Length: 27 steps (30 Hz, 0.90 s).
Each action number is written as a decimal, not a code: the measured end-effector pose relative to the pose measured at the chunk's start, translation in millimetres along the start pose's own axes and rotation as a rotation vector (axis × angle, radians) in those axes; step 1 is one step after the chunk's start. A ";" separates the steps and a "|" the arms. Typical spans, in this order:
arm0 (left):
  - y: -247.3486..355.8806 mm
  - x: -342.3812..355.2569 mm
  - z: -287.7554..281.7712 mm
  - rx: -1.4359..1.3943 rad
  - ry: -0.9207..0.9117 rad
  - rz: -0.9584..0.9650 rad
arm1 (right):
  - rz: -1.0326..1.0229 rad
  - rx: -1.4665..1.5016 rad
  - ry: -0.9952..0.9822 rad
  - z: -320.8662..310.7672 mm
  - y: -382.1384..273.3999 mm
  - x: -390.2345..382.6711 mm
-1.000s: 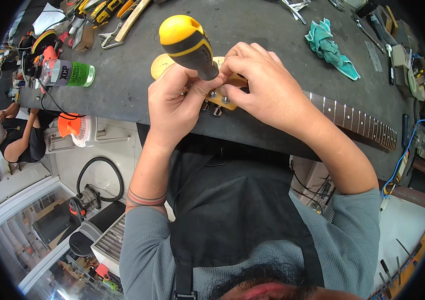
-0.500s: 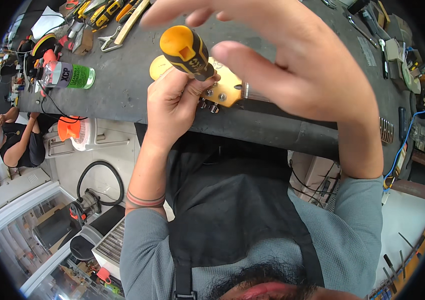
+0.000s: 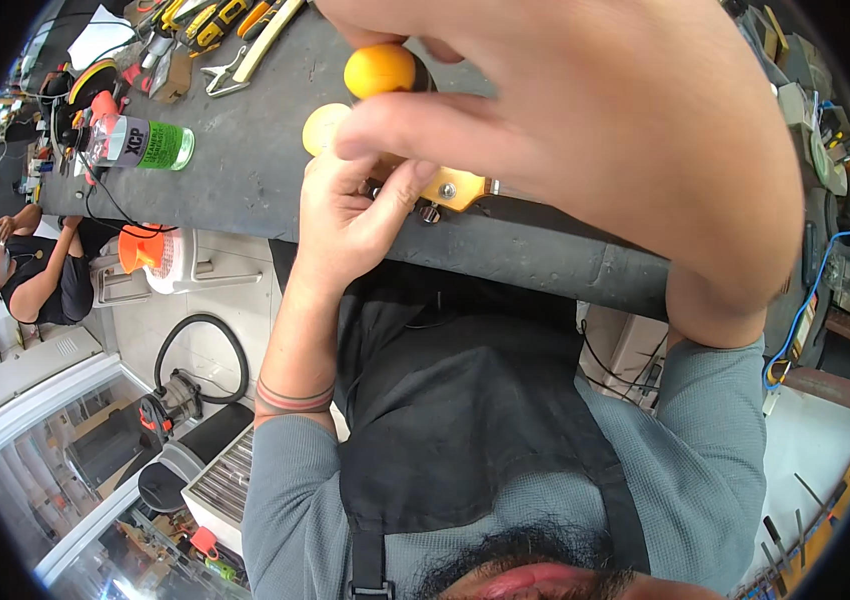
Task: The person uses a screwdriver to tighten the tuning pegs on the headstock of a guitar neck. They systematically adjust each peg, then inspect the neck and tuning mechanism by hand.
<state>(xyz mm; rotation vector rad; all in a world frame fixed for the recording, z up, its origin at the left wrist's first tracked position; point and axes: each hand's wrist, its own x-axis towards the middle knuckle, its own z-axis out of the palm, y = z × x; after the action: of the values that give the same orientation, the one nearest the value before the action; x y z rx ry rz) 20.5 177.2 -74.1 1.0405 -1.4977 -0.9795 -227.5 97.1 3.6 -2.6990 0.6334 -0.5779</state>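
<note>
A guitar's pale wooden headstock (image 3: 459, 191) with metal tuners lies near the bench's front edge. My left hand (image 3: 350, 215) is closed at it, thumb lying along its near side; its fingertips are partly hidden, so whether they also touch the screwdriver cannot be told. A screwdriver with a yellow and black handle (image 3: 380, 71) stands over the headstock, its butt facing up and its shaft out of sight. My right hand (image 3: 595, 140) is large and slightly blurred above, thumb stretched out on the handle's near side and fingers beyond it. A firm grip does not show.
On the dark bench (image 3: 235, 170) stand a clear bottle (image 3: 150, 144) with a green label and, behind it, a polisher (image 3: 95, 95). Hand tools lie at the far left. A blue cable (image 3: 805, 285) hangs at right. A person (image 3: 40, 270) sits at left near a white stool (image 3: 200, 270).
My right hand has come closer and moved left, its thumb now crossing in front of the headstock. The screwdriver's butt has shifted slightly right and away. My left hand has barely moved.
</note>
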 end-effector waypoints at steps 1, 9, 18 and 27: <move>2.2 2.8 4.2 0.048 0.033 0.018 | -0.005 0.003 0.006 5.3 2.1 5.3; -10.6 6.2 15.2 0.056 0.196 -0.006 | -0.020 0.011 0.026 29.0 7.8 35.1; 0.6 9.4 12.8 0.325 0.162 0.206 | -0.029 0.012 -0.031 8.6 7.9 8.1; -7.3 15.5 15.0 0.216 0.128 0.186 | 0.095 -0.029 -0.162 -45.8 24.0 -44.0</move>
<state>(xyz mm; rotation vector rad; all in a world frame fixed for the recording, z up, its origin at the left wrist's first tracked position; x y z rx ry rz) 4.9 161.2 -78.8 1.0724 -1.5860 -0.6206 -292.6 88.4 20.7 -2.6902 0.7266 -0.3248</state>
